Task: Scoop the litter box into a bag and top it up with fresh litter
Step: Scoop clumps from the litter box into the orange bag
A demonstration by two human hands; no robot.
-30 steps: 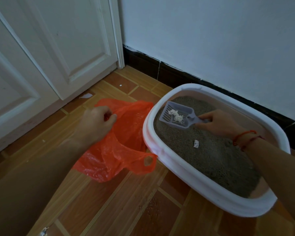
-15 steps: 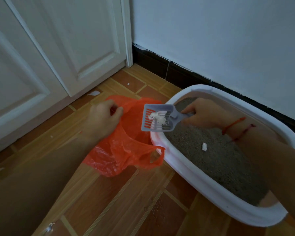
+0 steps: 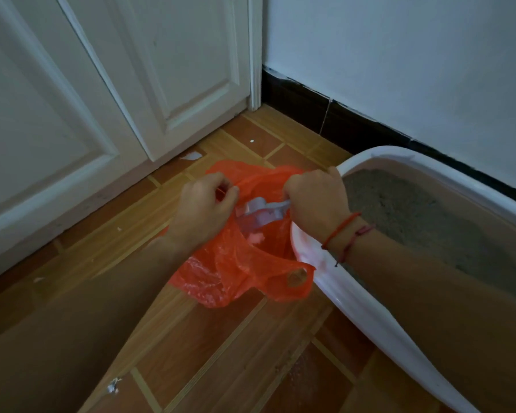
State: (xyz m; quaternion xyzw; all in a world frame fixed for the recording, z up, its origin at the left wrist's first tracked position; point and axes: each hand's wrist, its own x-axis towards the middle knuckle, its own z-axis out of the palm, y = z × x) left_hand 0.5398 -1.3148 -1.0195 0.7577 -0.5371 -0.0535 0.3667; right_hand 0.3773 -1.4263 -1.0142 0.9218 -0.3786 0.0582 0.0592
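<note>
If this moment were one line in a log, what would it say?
step: emptying scoop into bag | left hand: holds bag open | right hand: grips scoop, tilted in bag mouth | box: beside bag

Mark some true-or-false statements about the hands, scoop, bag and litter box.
1. The right hand holds the scoop tipped over the open orange bag. True.
2. The left hand hangs open, touching nothing. False: it pinches the bag's rim.
3. The litter box holds grey litter. True.
4. The litter box stands left of the bag. False: it stands right of it, along the wall.
</note>
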